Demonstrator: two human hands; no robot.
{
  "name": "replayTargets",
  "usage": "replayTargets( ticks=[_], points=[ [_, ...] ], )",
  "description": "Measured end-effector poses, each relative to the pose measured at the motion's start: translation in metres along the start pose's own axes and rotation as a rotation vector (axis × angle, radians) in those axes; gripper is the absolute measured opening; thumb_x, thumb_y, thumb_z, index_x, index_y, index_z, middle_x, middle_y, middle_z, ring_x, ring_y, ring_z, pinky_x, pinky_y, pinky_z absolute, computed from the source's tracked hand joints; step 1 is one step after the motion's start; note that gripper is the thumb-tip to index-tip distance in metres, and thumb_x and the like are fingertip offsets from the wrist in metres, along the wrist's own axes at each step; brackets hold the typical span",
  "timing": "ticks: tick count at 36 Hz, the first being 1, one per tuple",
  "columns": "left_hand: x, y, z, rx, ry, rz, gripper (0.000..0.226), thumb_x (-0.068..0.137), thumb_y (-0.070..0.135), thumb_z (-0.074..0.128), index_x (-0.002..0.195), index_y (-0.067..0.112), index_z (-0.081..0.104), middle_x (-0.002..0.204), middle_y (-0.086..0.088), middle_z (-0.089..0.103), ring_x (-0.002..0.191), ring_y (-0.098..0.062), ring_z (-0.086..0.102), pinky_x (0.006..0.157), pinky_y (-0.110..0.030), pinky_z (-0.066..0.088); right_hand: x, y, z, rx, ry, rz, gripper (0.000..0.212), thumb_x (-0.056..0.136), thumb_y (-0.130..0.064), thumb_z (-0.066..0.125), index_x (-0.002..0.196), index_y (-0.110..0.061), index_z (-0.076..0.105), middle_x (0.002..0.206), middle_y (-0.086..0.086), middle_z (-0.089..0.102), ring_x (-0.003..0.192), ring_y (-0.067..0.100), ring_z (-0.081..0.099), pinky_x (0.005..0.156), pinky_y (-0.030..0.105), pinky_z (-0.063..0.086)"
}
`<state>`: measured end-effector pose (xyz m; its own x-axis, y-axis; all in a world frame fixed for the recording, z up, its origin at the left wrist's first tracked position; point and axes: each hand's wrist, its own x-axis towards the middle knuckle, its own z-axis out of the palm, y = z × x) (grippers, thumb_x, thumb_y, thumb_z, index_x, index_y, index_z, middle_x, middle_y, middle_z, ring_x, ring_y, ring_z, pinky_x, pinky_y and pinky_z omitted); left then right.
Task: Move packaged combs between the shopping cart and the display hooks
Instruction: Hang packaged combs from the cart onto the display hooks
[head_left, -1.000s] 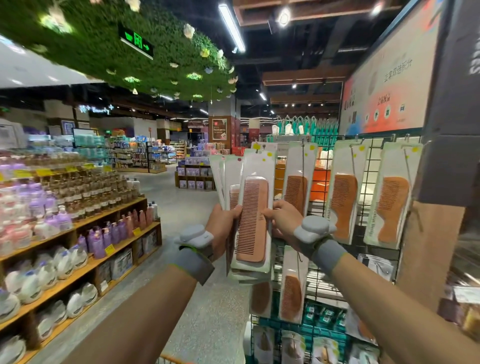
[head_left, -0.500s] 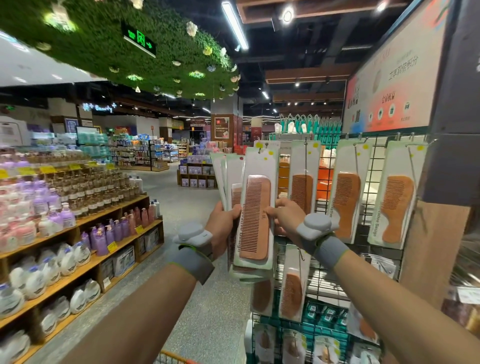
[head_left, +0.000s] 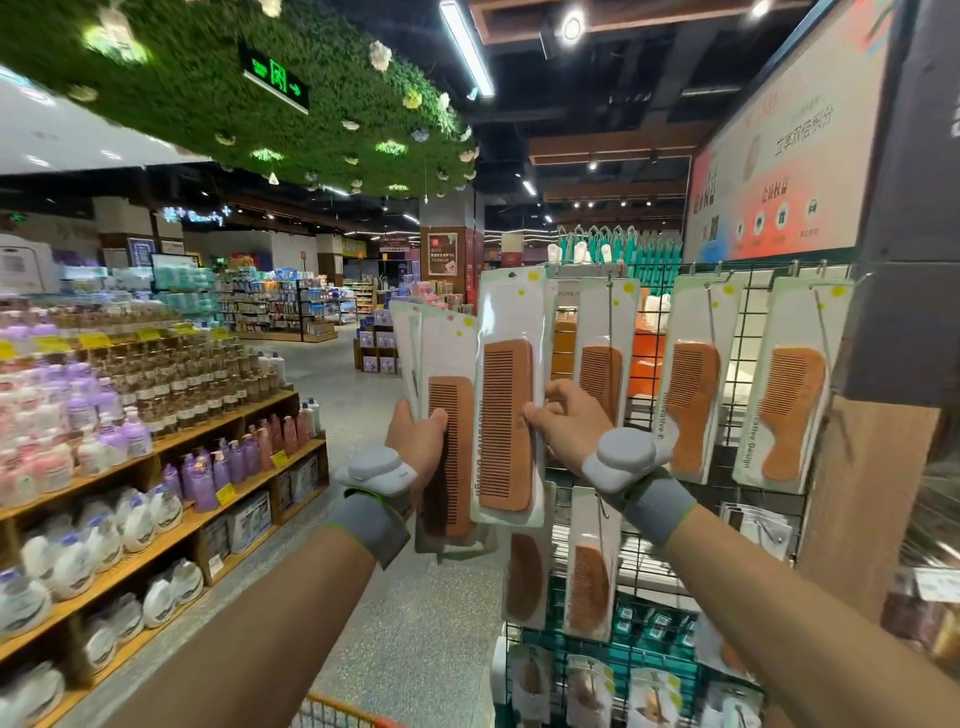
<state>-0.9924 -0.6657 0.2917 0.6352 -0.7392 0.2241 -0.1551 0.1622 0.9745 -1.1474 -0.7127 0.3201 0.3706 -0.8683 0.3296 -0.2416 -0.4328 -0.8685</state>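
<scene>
Combs up at the rack, one pack split off.
Your left hand (head_left: 415, 441) grips a fanned stack (head_left: 449, 415); your right hand (head_left: 566, 426) pinches one pack (head_left: 506, 395) beside the hooks (head_left: 718, 270). It looks light, stiff and slick: hold the card edge.

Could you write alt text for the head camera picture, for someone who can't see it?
A person's right hand holds one packaged comb beside a fanned stack of combs gripped in the left hand, facing a wire rack hung with more combs. An orange cart rim shows below.
</scene>
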Motion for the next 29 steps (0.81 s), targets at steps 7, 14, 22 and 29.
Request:
replayTargets(
  ticks=[7,14,22,29],
  points=[
    [0.000,0.000,-0.001,0.103,0.003,-0.001,0.020,0.100,0.021,0.045,0.120,0.021,0.047,0.112,-0.005,0.061,0.102,-0.029,0.060,0.096,-0.046,0.049,0.015,-0.005,0.000,-0.023,0.014,0.044,0.026,0.093,-0.019,0.054,0.116,-0.010,0.049,0.103,0.015,0.068,0.094,0.029,0.066,0.089,0.044,0.052],
    [0.005,0.001,0.001,0.139,0.026,-0.005,0.025,0.100,0.020,0.046,0.125,0.019,0.047,0.112,-0.005,0.060,0.104,-0.028,0.059,0.098,-0.046,0.048,0.033,0.001,0.001,-0.065,0.039,0.124,0.022,0.091,-0.022,0.056,0.110,-0.012,0.053,0.109,0.012,0.065,0.099,0.031,0.063,0.092,0.048,0.049],
    [0.019,-0.005,0.007,0.144,0.051,-0.014,0.025,0.099,0.021,0.046,0.124,0.018,0.047,0.111,-0.007,0.061,0.102,-0.030,0.060,0.096,-0.046,0.049,0.065,0.014,-0.005,-0.143,0.063,0.180,0.039,0.091,-0.025,0.056,0.126,-0.009,0.049,0.121,0.011,0.059,0.108,0.029,0.058,0.097,0.041,0.046],
    [0.029,-0.012,0.013,0.143,0.011,-0.005,0.025,0.099,0.022,0.047,0.124,0.019,0.047,0.110,-0.006,0.062,0.100,-0.026,0.061,0.093,-0.046,0.051,0.091,0.033,-0.002,-0.176,0.103,0.211,0.034,0.091,-0.023,0.059,0.062,-0.015,0.042,0.067,0.010,0.048,0.055,0.018,0.045,0.056,0.025,0.036]
  ],
)
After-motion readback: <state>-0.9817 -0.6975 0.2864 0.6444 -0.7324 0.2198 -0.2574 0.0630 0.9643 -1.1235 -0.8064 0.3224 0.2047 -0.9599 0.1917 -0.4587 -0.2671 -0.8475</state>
